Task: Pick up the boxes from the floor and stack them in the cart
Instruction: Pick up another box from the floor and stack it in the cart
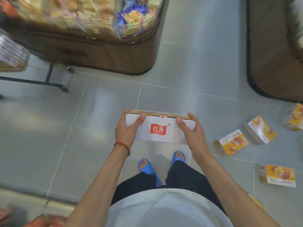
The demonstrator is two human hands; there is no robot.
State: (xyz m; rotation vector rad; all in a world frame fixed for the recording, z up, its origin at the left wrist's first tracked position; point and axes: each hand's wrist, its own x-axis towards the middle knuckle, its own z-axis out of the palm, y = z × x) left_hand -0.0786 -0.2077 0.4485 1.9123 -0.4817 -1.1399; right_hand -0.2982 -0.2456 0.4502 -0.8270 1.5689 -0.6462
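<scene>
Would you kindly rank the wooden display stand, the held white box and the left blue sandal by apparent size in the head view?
1. wooden display stand
2. white box
3. left blue sandal
The box is nearer the camera, so that gap may be exaggerated.

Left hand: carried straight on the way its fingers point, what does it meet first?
The white box that the left hand holds; its grip is on that box's left end. Past it only floor tiles show, though depth is unclear.
</scene>
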